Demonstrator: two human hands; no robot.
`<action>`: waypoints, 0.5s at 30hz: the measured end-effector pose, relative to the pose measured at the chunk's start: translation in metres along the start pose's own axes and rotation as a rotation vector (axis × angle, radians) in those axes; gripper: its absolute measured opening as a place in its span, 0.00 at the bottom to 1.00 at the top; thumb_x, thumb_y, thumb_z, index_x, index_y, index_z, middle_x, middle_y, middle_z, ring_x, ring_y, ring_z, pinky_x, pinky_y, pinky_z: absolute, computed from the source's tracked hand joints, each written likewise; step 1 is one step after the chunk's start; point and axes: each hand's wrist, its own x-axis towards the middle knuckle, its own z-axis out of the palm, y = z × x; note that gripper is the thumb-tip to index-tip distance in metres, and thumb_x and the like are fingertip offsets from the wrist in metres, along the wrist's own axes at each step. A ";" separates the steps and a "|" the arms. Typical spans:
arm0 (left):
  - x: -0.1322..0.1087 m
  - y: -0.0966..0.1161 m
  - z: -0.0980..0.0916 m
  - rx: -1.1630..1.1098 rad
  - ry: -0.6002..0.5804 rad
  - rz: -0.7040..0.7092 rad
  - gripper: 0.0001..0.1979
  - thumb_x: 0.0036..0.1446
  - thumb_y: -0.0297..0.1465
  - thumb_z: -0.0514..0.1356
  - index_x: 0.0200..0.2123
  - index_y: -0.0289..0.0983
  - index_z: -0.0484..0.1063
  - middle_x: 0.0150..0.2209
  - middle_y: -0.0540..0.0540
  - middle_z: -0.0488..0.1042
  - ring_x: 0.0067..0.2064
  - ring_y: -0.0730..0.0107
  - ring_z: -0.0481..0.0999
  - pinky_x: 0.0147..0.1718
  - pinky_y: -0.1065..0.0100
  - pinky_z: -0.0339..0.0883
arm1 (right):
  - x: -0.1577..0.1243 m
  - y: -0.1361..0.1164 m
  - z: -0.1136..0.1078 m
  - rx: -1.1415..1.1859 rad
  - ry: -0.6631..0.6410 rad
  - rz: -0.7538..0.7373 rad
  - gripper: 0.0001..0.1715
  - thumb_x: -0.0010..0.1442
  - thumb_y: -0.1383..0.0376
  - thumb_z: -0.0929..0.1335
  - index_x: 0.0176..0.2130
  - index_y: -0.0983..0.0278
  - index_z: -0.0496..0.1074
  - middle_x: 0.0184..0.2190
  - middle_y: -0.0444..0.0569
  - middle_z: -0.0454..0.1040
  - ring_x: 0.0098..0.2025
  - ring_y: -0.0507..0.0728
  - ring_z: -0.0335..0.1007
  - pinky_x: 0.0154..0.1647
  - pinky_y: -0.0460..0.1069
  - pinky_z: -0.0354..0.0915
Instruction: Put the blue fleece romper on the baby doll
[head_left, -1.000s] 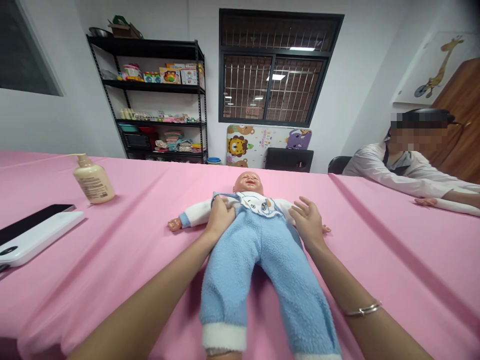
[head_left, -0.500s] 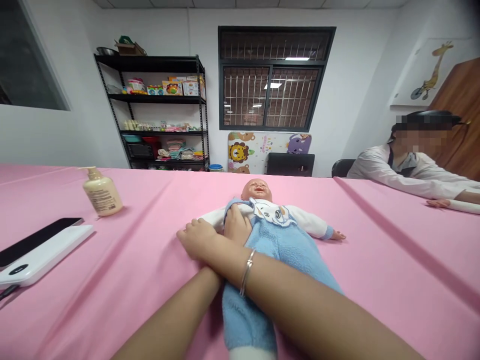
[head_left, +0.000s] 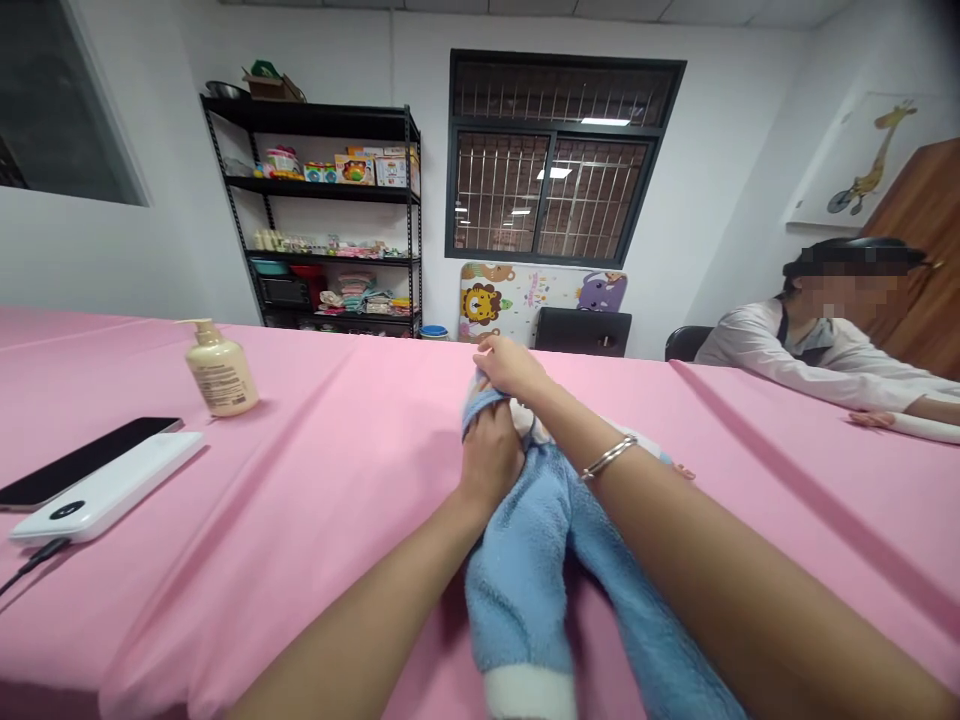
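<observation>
A baby doll in fluffy blue trousers (head_left: pixel 525 560) lies on the pink tablecloth (head_left: pixel 315 470) in front of me. Both of my hands cover its upper body and hide the head. My left hand (head_left: pixel 491 455) is closed on the blue cloth at the doll's chest. My right hand (head_left: pixel 506 368), with a bracelet on the wrist, reaches across and is closed over the doll's head and shoulder area. One small doll hand (head_left: pixel 681 469) shows at the right.
A cream pump bottle (head_left: pixel 220 372) stands at the left. A black phone (head_left: pixel 90 460) rests beside a white power bank (head_left: pixel 112 487). Another person (head_left: pixel 817 340) leans on the table at the right. Black shelves (head_left: pixel 330 210) stand against the back wall.
My right hand has moved from the doll's left arm up over its head. The doll's head and upper body are now covered by my hands; my left hand still grips the chest cloth.
</observation>
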 end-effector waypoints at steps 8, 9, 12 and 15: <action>0.016 0.000 -0.015 -0.054 0.146 -0.093 0.23 0.51 0.23 0.53 0.53 0.33 0.59 0.53 0.37 0.62 0.58 0.55 0.57 0.56 0.55 0.52 | -0.027 0.014 -0.035 0.194 -0.397 -0.070 0.32 0.48 0.41 0.64 0.17 0.66 0.67 0.11 0.44 0.61 0.17 0.48 0.55 0.21 0.45 0.51; 0.018 -0.001 -0.019 -0.067 0.118 -0.108 0.23 0.49 0.23 0.54 0.51 0.34 0.61 0.51 0.39 0.64 0.56 0.57 0.59 0.55 0.56 0.54 | -0.028 0.013 -0.038 0.184 -0.435 -0.063 0.31 0.46 0.41 0.66 0.17 0.66 0.67 0.11 0.43 0.61 0.16 0.47 0.54 0.20 0.45 0.50; 0.020 -0.002 -0.027 -0.048 -0.027 -0.167 0.19 0.46 0.21 0.55 0.44 0.35 0.65 0.43 0.41 0.69 0.48 0.58 0.67 0.47 0.60 0.61 | -0.027 0.013 -0.042 0.353 -0.575 -0.084 0.25 0.46 0.47 0.69 0.21 0.67 0.68 0.15 0.43 0.66 0.18 0.47 0.57 0.20 0.44 0.51; 0.018 0.002 -0.029 -0.008 -0.189 -0.221 0.12 0.44 0.20 0.54 0.35 0.36 0.66 0.33 0.43 0.71 0.35 0.60 0.70 0.33 0.64 0.62 | -0.021 0.017 -0.036 0.723 -0.567 -0.097 0.18 0.44 0.56 0.72 0.22 0.66 0.63 0.17 0.42 0.66 0.19 0.47 0.59 0.21 0.43 0.55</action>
